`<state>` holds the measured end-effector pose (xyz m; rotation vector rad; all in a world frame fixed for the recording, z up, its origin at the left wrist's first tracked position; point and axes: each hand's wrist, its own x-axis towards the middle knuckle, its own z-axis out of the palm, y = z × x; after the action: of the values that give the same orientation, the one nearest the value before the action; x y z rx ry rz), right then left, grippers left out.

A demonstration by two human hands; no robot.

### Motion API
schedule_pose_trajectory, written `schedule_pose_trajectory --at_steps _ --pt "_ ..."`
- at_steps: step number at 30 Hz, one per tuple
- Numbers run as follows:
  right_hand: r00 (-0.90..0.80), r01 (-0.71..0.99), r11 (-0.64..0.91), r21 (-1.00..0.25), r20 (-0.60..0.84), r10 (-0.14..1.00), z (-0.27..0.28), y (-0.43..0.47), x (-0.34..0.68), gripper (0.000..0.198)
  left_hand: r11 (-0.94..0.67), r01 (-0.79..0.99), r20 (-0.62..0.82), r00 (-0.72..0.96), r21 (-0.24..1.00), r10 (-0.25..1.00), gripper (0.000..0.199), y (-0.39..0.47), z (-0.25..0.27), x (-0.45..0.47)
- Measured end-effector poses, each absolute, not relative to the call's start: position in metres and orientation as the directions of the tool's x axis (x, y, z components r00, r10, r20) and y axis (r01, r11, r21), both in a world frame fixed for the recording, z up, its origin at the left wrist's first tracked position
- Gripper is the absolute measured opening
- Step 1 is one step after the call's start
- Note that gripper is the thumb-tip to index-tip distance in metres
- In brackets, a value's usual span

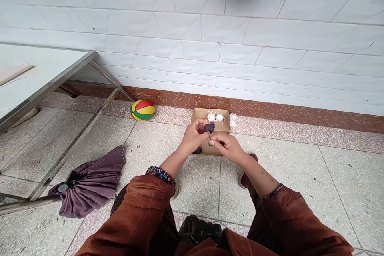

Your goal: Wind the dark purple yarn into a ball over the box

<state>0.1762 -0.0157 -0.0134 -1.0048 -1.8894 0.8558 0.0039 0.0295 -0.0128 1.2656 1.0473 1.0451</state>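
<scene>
A small ball of dark purple-grey yarn [209, 128] is gripped in the fingers of my left hand [195, 134]. Close on its right, my right hand [227, 146] has thumb and forefinger pinched together on what looks like a loose strand of the same yarn; the strand is too thin to follow. Both hands are over an open cardboard box [195, 114] on the floor and hide its middle. Two white yarn balls [215, 117] lie in the far part of the box. A dark ball [198, 150] shows in the near part, partly covered by my left hand.
Two small white round things [233, 120] lie right of the box, by the tiled wall [186, 28]. A striped ball [142, 110] rests left of it. Further left are a folded purple umbrella [93, 184] and a metal-framed table [45, 76]. A black bag [199, 230] is between my legs.
</scene>
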Motion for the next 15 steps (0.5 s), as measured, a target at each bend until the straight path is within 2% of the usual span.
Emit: schedule_pose_trajectory --at_steps 4,8,12,15 --pt "-0.203 0.328 0.413 -0.849 0.364 0.909 -0.008 -0.005 0.194 0.02 -0.035 0.083 0.008 0.309 0.996 0.951 0.03 0.025 -0.012 0.005" --pt "-0.111 0.368 0.385 -0.847 0.371 0.922 -0.016 0.007 0.204 0.021 -0.023 0.084 -0.019 0.467 0.996 0.884 0.03 0.018 -0.004 0.004" --pt "-0.086 0.39 0.343 -0.854 0.337 0.937 -0.029 0.013 0.201 0.022 0.13 -0.12 -0.05 0.518 0.984 0.854 0.033 0.016 -0.002 0.003" --pt "-0.122 0.41 0.323 -0.853 0.3 0.946 -0.036 0.009 0.19 0.024 0.19 -0.263 -0.053 0.452 0.946 0.891 0.035 0.019 -0.004 0.002"
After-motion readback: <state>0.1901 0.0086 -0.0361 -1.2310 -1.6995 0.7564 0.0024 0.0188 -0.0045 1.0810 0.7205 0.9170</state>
